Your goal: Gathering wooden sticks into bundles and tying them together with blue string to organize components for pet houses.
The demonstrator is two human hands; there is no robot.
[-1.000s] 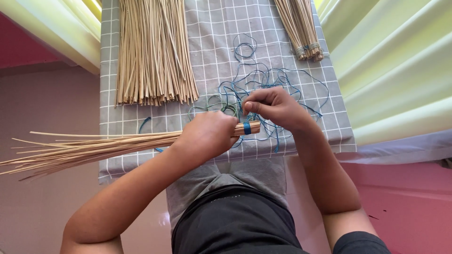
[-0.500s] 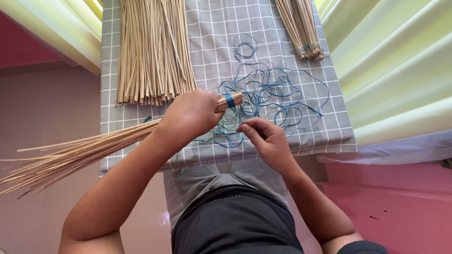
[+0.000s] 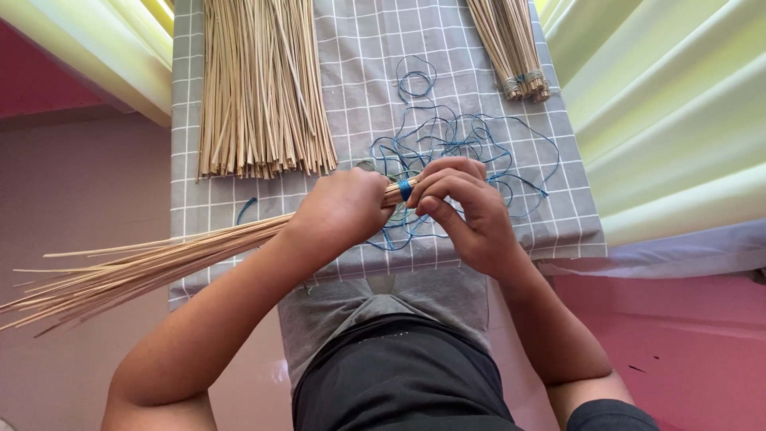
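Observation:
My left hand [image 3: 343,209] grips a bundle of thin straw sticks [image 3: 152,263] near its bound end; the loose ends fan out to the left past the table edge. A blue band [image 3: 405,189] wraps the bundle's end. My right hand [image 3: 467,211] closes over that end, fingers on the blue band. Beneath both hands lies a tangle of blue string [image 3: 471,144] on the grey checked cloth [image 3: 367,48].
A large loose pile of straw sticks [image 3: 259,88] lies at the back left of the cloth. Tied stick bundles [image 3: 511,48] lie at the back right. Pale green folded fabric [image 3: 678,120] borders the table's right side, and more at the left.
My right hand has come back up from the cloth to the bundle's banded end. My left hand has lowered the bundle a little and swung its end toward the right.

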